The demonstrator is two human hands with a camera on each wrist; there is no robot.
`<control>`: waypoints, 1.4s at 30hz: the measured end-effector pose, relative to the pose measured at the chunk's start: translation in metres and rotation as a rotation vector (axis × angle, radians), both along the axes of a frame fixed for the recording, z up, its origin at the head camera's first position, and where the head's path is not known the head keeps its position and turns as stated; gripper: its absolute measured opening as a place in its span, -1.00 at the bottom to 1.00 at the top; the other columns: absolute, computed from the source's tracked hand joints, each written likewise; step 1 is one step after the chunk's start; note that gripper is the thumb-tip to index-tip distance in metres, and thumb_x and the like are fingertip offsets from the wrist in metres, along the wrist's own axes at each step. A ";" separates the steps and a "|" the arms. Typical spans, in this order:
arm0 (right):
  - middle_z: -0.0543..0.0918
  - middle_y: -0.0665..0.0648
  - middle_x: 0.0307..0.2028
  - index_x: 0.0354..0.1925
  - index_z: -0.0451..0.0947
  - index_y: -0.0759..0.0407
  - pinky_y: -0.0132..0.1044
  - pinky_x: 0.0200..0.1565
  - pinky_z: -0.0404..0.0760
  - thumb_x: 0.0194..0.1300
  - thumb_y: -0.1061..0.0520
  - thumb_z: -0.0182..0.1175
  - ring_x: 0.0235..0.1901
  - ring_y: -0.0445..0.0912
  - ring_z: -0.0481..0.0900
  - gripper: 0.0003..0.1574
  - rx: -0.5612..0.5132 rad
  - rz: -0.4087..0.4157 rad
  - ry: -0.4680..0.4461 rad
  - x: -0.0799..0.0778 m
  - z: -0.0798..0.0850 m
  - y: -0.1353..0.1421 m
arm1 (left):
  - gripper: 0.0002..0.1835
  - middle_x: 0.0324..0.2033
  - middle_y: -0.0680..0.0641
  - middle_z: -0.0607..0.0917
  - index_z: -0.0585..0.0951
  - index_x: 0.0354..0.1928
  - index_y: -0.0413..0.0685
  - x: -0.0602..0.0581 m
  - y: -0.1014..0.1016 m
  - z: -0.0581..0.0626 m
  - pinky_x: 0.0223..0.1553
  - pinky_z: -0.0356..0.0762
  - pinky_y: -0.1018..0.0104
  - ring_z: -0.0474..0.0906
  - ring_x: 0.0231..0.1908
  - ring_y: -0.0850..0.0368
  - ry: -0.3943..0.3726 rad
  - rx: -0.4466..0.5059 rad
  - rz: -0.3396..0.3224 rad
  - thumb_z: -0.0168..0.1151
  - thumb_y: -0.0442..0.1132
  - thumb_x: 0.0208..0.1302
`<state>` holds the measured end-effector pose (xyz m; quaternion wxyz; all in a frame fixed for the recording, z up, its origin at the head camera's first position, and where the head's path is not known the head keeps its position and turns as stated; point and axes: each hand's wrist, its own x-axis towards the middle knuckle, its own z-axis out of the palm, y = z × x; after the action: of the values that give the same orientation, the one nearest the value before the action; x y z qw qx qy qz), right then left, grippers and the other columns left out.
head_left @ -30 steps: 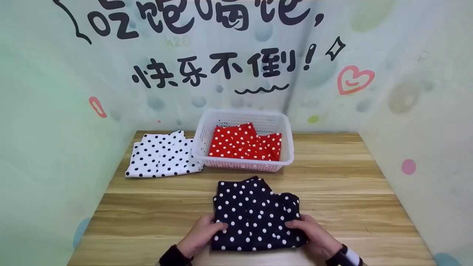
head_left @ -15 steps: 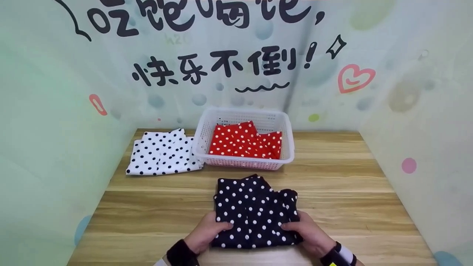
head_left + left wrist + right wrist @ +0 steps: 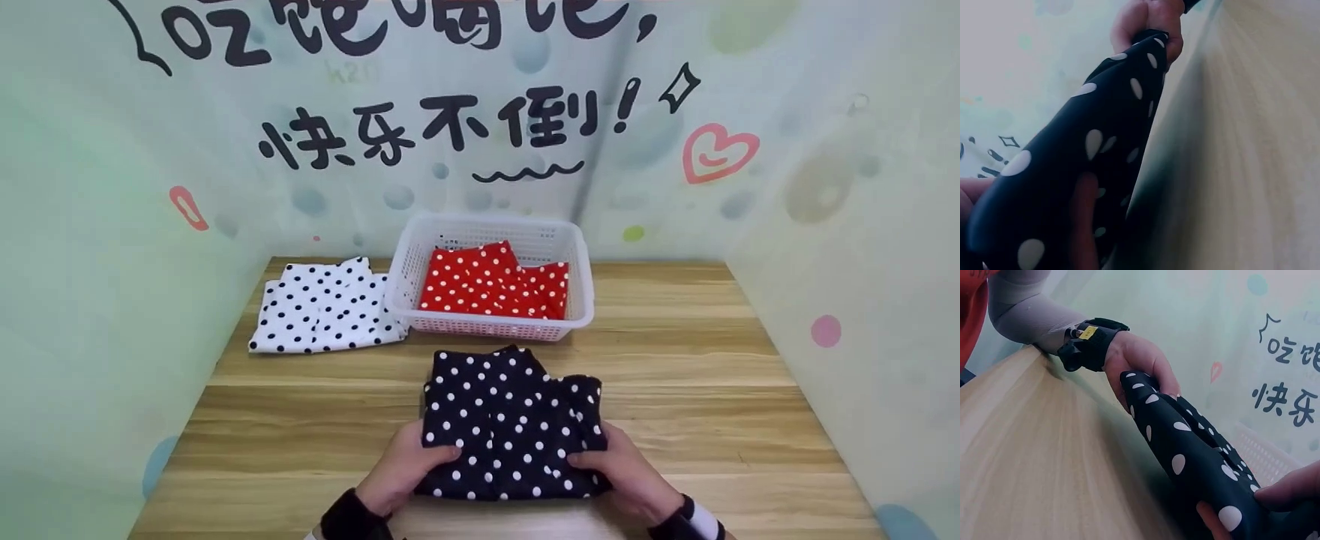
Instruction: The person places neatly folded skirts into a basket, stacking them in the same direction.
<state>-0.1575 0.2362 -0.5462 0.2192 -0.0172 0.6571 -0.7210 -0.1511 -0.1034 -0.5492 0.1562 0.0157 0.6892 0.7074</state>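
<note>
In the head view, a folded black garment with white polka dots (image 3: 510,427) is held near the front of the table. My left hand (image 3: 401,465) grips its left side, thumb on top and the other fingers underneath. On the opposite side my right hand (image 3: 626,472) grips it the same way. Both wrist views show the black cloth (image 3: 1061,169) tilted, its near edge raised off the tabletop with shadow below. Behind it stands a white plastic basket (image 3: 583,300), where a folded red garment with white dots (image 3: 487,281) lies.
Left of the basket, a folded white garment with black dots (image 3: 322,307) lies on the wooden table (image 3: 675,360), its right end beside or partly behind the basket. Printed wall sheets (image 3: 480,195) enclose the table at the back and both sides.
The head view has shifted slightly. Both hands keep their grip on the black garment, which has come a little nearer the basket. The red and white garments stay in place.
</note>
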 end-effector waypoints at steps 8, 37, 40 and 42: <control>0.72 0.15 0.06 0.50 0.08 0.51 -0.10 0.07 0.81 0.28 0.44 0.25 -0.01 0.01 0.79 -0.08 -0.080 -0.012 0.041 0.006 0.032 0.011 | -0.47 -0.01 -0.19 0.81 0.55 0.24 -0.46 0.000 -0.008 0.027 0.01 0.79 0.23 0.80 -0.09 0.06 0.024 0.045 -0.043 0.39 -0.36 0.26; 0.82 0.14 0.02 0.54 0.09 0.36 -0.13 -0.02 0.83 0.31 0.52 0.23 -0.08 0.01 0.85 -0.07 -0.093 0.059 0.206 -0.045 0.130 0.020 | -0.43 0.16 -0.33 0.74 0.49 0.30 -0.44 -0.044 -0.031 0.129 0.10 0.77 0.23 0.80 0.02 0.06 0.189 -0.064 -0.150 0.41 -0.30 0.33; 0.81 0.15 0.04 0.56 0.04 0.40 -0.16 -0.01 0.83 0.32 0.52 0.21 -0.08 -0.01 0.85 -0.04 -0.086 0.083 0.219 -0.057 0.137 0.022 | -0.45 0.14 -0.35 0.74 0.48 0.29 -0.46 -0.047 -0.031 0.135 0.07 0.78 0.24 0.81 0.00 0.06 0.196 -0.088 -0.142 0.38 -0.30 0.36; 0.81 0.16 0.02 0.56 0.04 0.40 -0.18 -0.03 0.83 0.32 0.52 0.20 -0.11 -0.02 0.85 -0.05 -0.091 0.089 0.230 -0.065 0.142 0.022 | -0.47 0.14 -0.37 0.73 0.47 0.29 -0.47 -0.051 -0.032 0.139 0.06 0.79 0.23 0.81 -0.02 0.06 0.193 -0.092 -0.146 0.32 -0.33 0.37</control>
<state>-0.2228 0.2583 -0.4043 0.1730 -0.1388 0.6431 -0.7330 -0.2020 -0.1356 -0.4100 0.1407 0.1264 0.7296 0.6572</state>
